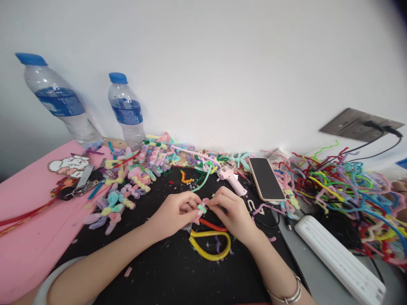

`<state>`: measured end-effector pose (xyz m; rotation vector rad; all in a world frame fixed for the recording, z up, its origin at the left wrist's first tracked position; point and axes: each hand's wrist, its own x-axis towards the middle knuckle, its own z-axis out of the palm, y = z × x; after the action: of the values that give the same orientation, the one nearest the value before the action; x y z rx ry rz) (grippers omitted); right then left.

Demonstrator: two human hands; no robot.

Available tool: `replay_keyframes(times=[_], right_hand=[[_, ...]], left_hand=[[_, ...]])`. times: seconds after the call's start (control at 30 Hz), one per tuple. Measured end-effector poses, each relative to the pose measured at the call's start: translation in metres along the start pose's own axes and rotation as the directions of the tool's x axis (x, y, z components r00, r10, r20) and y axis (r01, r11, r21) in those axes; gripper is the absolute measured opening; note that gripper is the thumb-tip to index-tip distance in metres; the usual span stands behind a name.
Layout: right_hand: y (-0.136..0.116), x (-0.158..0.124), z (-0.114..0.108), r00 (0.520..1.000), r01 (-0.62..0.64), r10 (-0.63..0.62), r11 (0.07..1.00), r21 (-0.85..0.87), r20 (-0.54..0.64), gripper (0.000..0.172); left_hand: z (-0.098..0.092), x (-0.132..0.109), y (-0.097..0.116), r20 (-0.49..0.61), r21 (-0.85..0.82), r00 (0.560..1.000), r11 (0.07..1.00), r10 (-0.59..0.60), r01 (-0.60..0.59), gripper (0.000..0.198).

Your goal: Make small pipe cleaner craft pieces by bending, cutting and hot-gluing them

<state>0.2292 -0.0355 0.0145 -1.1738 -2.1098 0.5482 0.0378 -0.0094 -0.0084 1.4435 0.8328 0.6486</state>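
Observation:
Between my two hands is a small pink and mint-green piece of fuzzy pipe cleaner (201, 208). My left hand (179, 212) pinches it from the left with curled fingers. From the right, my right hand (232, 214) grips its upper end between thumb and fingertips; part of the piece is hidden by the fingers. Just below the hands, yellow-handled scissors (211, 256) lie on the black mat (152, 271), their blades mostly covered. A red strip (211, 224) sits above the yellow handle. Beyond my right hand rests a pink glue gun (232, 180).
Pastel pipe-cleaner pieces (155, 159) are heaped along the wall. A phone (267, 178) lies right of the glue gun. Farther right are a tangled pipe-cleaner pile (349, 186) and a white power strip (340, 260). Two water bottles (125, 112) stand at the back left, near keys (84, 178).

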Motion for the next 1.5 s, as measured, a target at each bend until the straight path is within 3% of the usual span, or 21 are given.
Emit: replay_keyframes(times=[0.53, 0.77, 1.5], right_hand=[[-0.001, -0.001, -0.006, 0.999, 0.018, -0.019, 0.999, -0.042, -0.032, 0.019], [0.0, -0.003, 0.001, 0.999, 0.03, -0.029, 0.998, -0.051, 0.015, 0.02], [0.001, -0.005, 0.01, 0.997, 0.072, -0.072, 0.992, -0.099, 0.005, 0.017]], left_hand=[[0.0, 0.001, 0.0, -0.017, 0.018, 1.0, 1.0, -0.003, 0.003, 0.016], [0.0, 0.0, -0.001, -0.007, 0.042, 1.0, 0.999, 0.013, -0.013, 0.013], [0.0, -0.001, 0.0, -0.003, 0.065, 1.0, 0.998, 0.02, -0.02, 0.009]])
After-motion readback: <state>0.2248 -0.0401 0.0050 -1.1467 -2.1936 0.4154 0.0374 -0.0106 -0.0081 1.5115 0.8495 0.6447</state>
